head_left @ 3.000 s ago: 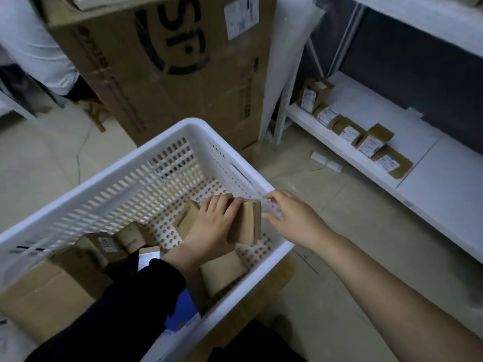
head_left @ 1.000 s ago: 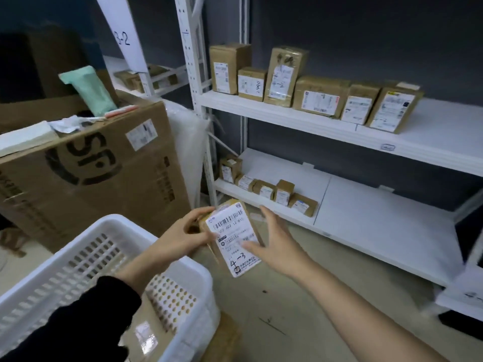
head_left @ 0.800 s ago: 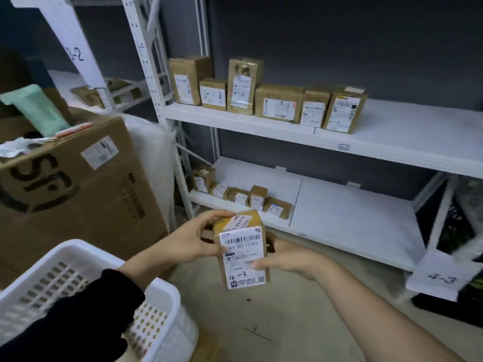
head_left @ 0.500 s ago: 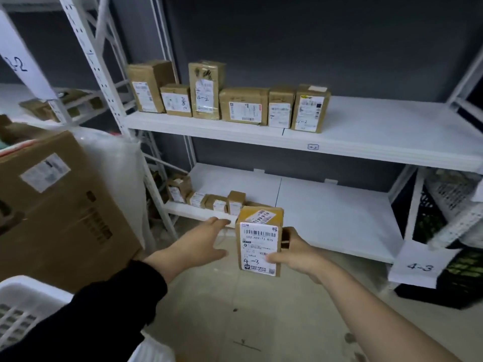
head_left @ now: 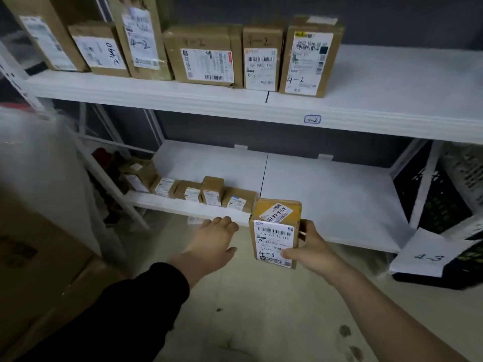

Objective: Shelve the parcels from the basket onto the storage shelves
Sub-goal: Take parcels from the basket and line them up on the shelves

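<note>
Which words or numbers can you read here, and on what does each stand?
"4-3", handwritten: label of the parcel in the right hand.
"502 602 12 815": same label.
"4-2": tag on the upper shelf.
"4-2": rightmost box on that shelf.
"4-3": paper sign at right.
Finer print: too blurred.

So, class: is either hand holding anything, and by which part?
The right hand grips the small parcel by its right edge, thumb on the front label; the left hand holds nothing.
</note>
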